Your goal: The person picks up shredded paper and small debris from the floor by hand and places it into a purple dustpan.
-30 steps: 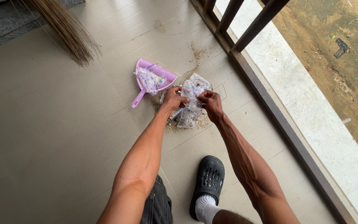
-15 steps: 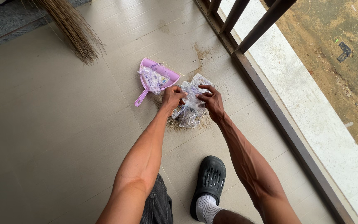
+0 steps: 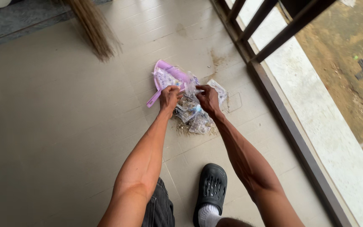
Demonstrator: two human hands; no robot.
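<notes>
A clear plastic bag [image 3: 196, 113] full of swept-up litter rests on the tiled floor. My left hand [image 3: 169, 97] and my right hand [image 3: 208, 99] both pinch the bag's top, close together above it. Just behind the hands lies a lilac dustpan [image 3: 167, 77] with some plastic scraps in it, its handle pointing toward my left hand. A little dust and debris lies around the bag's base [image 3: 185, 128].
The straw end of a broom [image 3: 94, 29] hangs over the floor at the upper left. Dark railing bars [image 3: 274, 38] and a low ledge [image 3: 299, 143] run along the right, with bare ground beyond. My foot in a black clog [image 3: 210, 191] stands near the bottom.
My hands have stayed on the bag's top, working it closer together. The view has shifted slightly; the dustpan and bag have stayed put.
</notes>
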